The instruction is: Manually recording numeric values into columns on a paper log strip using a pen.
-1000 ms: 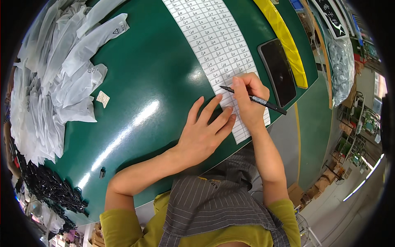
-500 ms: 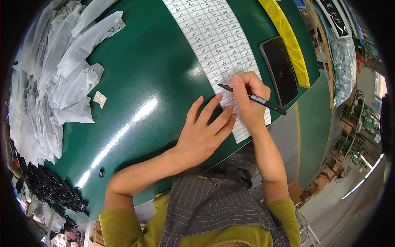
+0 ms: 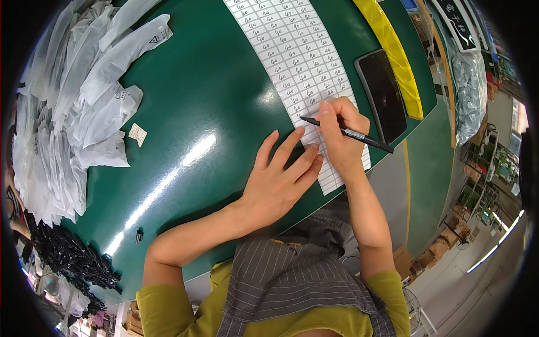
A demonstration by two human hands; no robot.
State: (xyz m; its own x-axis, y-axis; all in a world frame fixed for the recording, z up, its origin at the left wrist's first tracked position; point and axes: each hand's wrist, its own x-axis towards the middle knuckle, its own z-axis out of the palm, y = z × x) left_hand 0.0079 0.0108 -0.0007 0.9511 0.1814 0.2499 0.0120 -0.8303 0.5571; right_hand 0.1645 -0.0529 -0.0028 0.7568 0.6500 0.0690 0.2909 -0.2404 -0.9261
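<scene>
Head-worn fisheye view, upright: looks down at near range on left hand (image 3: 274,184), right hand (image 3: 341,153) and table (image 3: 213,84); straight edges bend toward the rim.

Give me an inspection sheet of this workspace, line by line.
Surface: glossy green table, reflecting a bright light streak.
Job's things: gridded white sheet, upper cells handwritten, lowest blank; black pen, tip at the left column.
Clutter: phone, yellow strip, white plastic bags, paper scrap, small black piece.
Hands: left hand spread, fingertips at the sheet's left edge; right hand gripping the pen.
Cables: tangled black pile, lower left; whether cables, cannot tell.
Surroundings: cardboard boxes, yellow floor line.
</scene>
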